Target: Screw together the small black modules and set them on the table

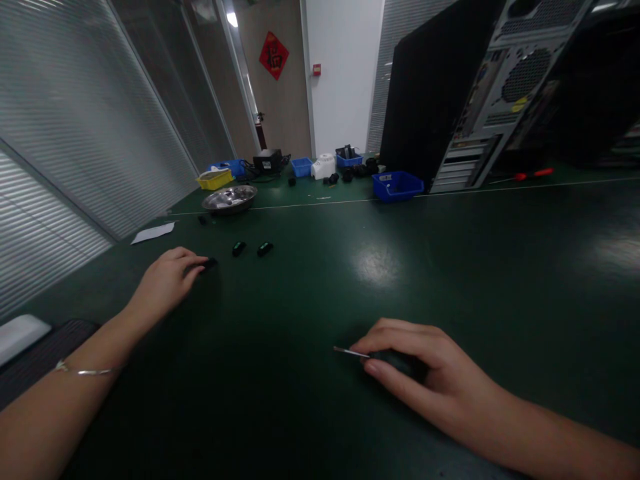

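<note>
My left hand (167, 280) reaches out at the left and pinches a small black piece (211, 263) between thumb and fingertips, low over the green tabletop. Just right of it lie two similar small black pieces, one (239, 249) nearer and another (265, 249) beside it, both with green on top. My right hand (425, 367) rests near the front of the table, fingers closed round a thin metal-tipped tool (350, 351). Its slim shaft points left; the grip is mostly hidden in my hand, so its exact kind is unclear.
A steel bowl (230, 200) stands at the back left, near a white paper (153, 233) and a yellow tray (215, 179). A blue bin (397, 187) sits before a black computer case (430, 93). A red-handled tool (535, 175) lies far right.
</note>
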Action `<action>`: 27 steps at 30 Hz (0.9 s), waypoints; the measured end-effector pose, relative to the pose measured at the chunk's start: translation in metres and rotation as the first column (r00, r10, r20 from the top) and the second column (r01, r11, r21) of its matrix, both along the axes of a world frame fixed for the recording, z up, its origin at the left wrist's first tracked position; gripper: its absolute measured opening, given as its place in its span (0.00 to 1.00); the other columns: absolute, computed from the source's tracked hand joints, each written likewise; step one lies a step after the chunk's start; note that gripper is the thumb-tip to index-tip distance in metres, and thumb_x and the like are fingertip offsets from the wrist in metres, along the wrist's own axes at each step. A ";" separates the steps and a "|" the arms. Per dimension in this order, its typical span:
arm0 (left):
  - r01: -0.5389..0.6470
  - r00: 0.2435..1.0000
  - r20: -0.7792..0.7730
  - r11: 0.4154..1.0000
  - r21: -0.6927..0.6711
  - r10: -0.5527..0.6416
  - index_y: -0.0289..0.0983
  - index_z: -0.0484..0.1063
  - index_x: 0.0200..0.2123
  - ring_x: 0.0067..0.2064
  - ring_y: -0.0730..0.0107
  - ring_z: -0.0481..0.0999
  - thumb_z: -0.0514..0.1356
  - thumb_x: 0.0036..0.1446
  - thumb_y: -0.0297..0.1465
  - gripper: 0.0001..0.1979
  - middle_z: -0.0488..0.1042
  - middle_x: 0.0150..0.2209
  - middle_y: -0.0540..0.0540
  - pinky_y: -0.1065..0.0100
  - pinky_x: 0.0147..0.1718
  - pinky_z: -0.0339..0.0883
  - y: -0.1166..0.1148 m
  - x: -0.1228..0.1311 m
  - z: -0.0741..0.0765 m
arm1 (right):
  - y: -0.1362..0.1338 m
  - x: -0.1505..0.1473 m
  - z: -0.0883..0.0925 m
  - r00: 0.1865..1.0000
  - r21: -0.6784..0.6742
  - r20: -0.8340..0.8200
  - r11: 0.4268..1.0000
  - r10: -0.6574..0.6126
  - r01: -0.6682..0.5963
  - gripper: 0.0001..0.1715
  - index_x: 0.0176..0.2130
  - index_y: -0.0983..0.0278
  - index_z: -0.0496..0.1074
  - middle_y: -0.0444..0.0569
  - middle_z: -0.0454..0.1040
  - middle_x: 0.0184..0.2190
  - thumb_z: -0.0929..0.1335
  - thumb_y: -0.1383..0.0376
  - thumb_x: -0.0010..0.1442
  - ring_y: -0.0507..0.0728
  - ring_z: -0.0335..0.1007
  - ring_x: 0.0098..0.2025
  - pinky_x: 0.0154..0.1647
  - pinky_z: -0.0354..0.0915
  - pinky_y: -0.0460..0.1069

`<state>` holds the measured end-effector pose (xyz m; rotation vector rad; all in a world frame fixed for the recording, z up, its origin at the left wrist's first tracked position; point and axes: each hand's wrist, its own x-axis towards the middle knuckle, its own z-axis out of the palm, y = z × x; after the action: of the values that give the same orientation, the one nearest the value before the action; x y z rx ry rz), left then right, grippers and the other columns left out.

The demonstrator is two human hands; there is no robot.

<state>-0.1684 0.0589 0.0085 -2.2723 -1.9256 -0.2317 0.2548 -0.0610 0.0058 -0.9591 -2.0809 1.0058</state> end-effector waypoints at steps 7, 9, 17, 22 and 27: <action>0.017 0.999 -0.032 0.999 0.046 -0.015 0.33 0.77 0.47 0.50 0.47 0.73 0.53 0.62 0.31 0.16 0.74 0.47 0.37 0.56 0.50 0.66 0.000 0.000 -0.005 | 0.000 -0.001 0.000 1.000 -0.002 0.012 1.000 0.003 -0.003 0.11 0.48 0.60 0.78 0.48 0.79 0.40 0.67 0.66 0.68 0.56 0.77 0.40 0.41 0.71 0.49; 0.011 0.999 -0.040 0.998 0.061 -0.009 0.35 0.78 0.46 0.50 0.46 0.73 0.53 0.62 0.31 0.16 0.75 0.46 0.37 0.55 0.50 0.66 -0.001 0.000 -0.007 | 0.000 -0.002 0.000 1.000 -0.007 0.013 1.000 0.003 -0.003 0.11 0.48 0.60 0.78 0.49 0.79 0.39 0.67 0.66 0.68 0.56 0.76 0.41 0.42 0.71 0.49; -0.003 0.997 -0.073 0.996 0.086 0.009 0.32 0.78 0.45 0.48 0.45 0.74 0.52 0.59 0.29 0.17 0.76 0.45 0.34 0.51 0.49 0.69 0.002 0.006 -0.010 | 0.002 -0.001 0.001 1.000 -0.010 0.016 1.000 0.009 -0.009 0.11 0.47 0.60 0.78 0.48 0.79 0.39 0.67 0.64 0.68 0.56 0.76 0.41 0.42 0.71 0.49; 0.006 0.996 -0.087 0.995 0.102 0.003 0.29 0.78 0.45 0.48 0.46 0.75 0.52 0.58 0.28 0.18 0.76 0.44 0.33 0.52 0.49 0.70 0.003 0.008 -0.013 | 0.001 -0.002 0.002 1.000 -0.022 0.003 1.000 0.003 -0.003 0.12 0.47 0.60 0.78 0.48 0.79 0.39 0.67 0.64 0.68 0.56 0.76 0.40 0.42 0.71 0.49; 0.005 0.996 -0.093 0.993 0.115 0.005 0.29 0.78 0.44 0.48 0.46 0.75 0.53 0.59 0.29 0.17 0.75 0.43 0.34 0.52 0.48 0.71 0.005 0.007 -0.014 | 0.001 0.000 0.000 1.000 -0.019 0.007 1.000 0.003 -0.003 0.12 0.47 0.59 0.78 0.48 0.79 0.39 0.66 0.64 0.68 0.56 0.76 0.40 0.41 0.71 0.49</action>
<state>-0.1615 0.0644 -0.0054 -2.1700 -1.8176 -0.2261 0.2545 -0.0601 0.0059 -0.9706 -2.0828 1.0262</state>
